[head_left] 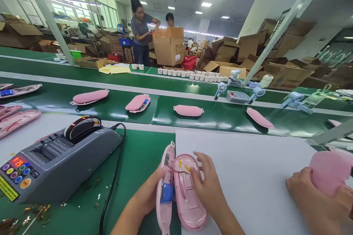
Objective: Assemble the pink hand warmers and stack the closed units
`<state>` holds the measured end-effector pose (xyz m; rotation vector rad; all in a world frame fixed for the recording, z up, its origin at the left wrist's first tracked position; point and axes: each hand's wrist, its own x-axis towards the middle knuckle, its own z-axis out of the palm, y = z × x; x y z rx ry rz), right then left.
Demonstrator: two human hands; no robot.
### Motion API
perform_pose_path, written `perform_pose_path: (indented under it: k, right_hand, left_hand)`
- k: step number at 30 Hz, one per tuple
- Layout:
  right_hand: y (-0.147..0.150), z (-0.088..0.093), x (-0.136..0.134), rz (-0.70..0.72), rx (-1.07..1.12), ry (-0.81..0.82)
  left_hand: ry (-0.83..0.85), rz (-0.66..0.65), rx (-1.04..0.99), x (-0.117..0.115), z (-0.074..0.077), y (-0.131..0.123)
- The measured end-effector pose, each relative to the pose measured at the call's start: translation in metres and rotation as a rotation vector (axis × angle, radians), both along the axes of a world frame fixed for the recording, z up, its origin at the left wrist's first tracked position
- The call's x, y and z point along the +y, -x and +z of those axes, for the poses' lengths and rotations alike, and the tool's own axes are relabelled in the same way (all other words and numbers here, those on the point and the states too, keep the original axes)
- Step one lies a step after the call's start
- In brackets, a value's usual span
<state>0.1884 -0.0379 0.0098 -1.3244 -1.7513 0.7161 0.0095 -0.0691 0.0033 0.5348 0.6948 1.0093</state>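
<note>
My left hand (151,187) grips a pink oval shell half (161,209) standing on its edge, which carries a blue battery (167,192) and a small circuit board (167,159). Beside it, a second pink shell half (190,213) lies with its hollow side up. Thin red and dark wires (179,171) run between the two halves. Yellow tape pieces (186,169) sit inside the second half, near its far end. My right hand (207,183) is over this half's right edge, fingers apart, thumb close to the tape. Whether its fingertips touch the shell, I cannot tell.
A grey tape dispenser (68,158) with a black cable (117,169) stands left. Pink cases (188,110) lie along the green conveyor belt (162,117) ahead. At right, a co-worker's hands (317,194) hold a pink piece (329,170). Tape scraps (35,211) litter the near left.
</note>
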Motion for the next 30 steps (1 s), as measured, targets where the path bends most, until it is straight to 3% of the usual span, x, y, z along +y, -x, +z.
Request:
perform_pose_path:
  k: [2,5,8,11,15,22,28,30]
  right_hand:
    - [-0.007,0.004,-0.003,0.149,-0.157,-0.06]
    - [-0.017,0.016,-0.009,0.421,-0.272,0.026]
    - [-0.026,0.024,-0.013,0.518,-0.295,0.149]
    - [-0.032,0.026,-0.01,0.49,-0.328,0.203]
    - [-0.031,0.028,-0.003,0.461,-0.366,0.152]
    - [0.002,0.025,0.011,0.353,-0.217,-0.003]
    - [0.004,0.017,0.023,0.16,-0.06,0.09]
    - [-0.008,0.019,0.023,0.192,-0.037,0.107]
  left_hand:
    - [0.052,-0.053,-0.004,0.002,0.002,0.001]
    - [0.059,-0.092,-0.013,0.006,0.009,0.002]
    - [0.054,-0.12,0.001,0.008,0.016,0.002]
    - [0.068,-0.128,0.007,0.009,0.018,0.002]
    - [0.131,-0.101,0.001,0.008,0.014,0.003]
    - [0.037,-0.113,0.022,0.006,0.012,0.0]
    - [0.004,-0.096,0.002,0.008,0.005,-0.004]
    - [0.005,-0.091,-0.012,0.009,-0.002,-0.008]
